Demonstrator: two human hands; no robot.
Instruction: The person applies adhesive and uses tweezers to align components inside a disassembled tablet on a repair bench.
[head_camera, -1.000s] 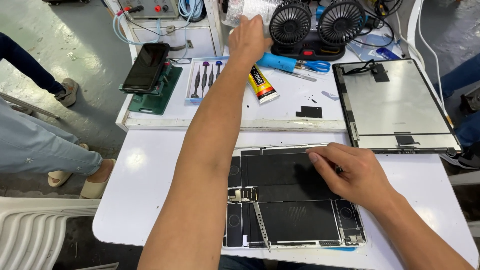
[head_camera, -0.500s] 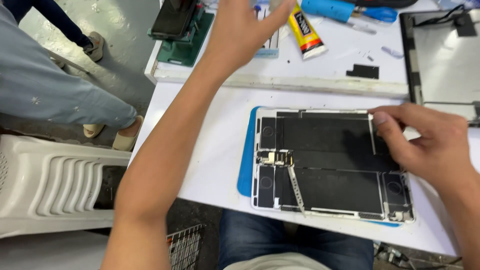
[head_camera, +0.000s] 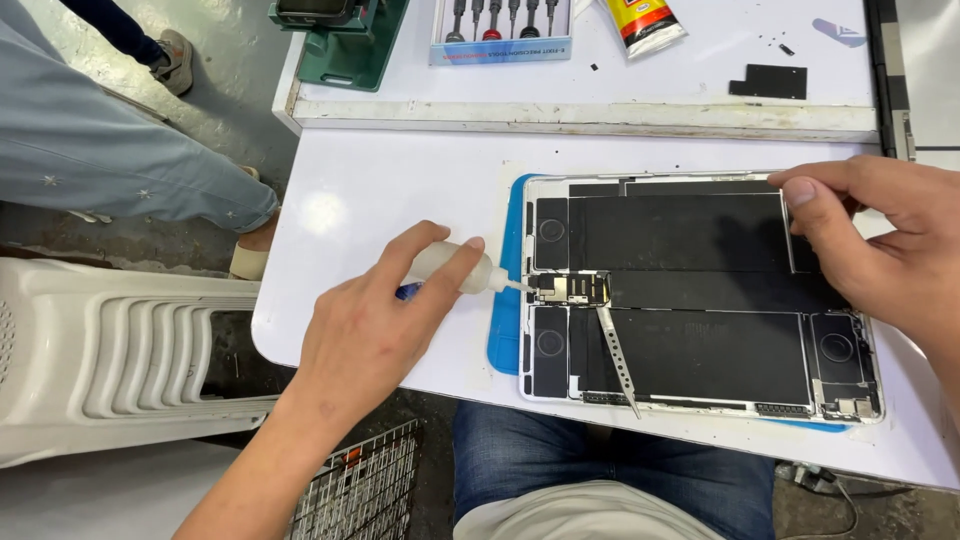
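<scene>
Your left hand (head_camera: 375, 325) is closed around a small translucent squeeze bottle (head_camera: 450, 268), fingers wrapped over its body and the thumb lying along the top, with the thin nozzle pointing right and its tip at the small connector board (head_camera: 578, 290) on the left edge of the opened tablet (head_camera: 700, 290). Your right hand (head_camera: 880, 255) rests on the tablet's upper right corner, fingers curled loosely and the thumb pressing flat on the black panel; it grips nothing. The tablet lies face-open at the centre right of the frame on a blue mat (head_camera: 505, 340), showing black battery cells, round speakers at the corners and a metal frame. Slim metal tweezers (head_camera: 615, 355) lie across its lower half.
</scene>
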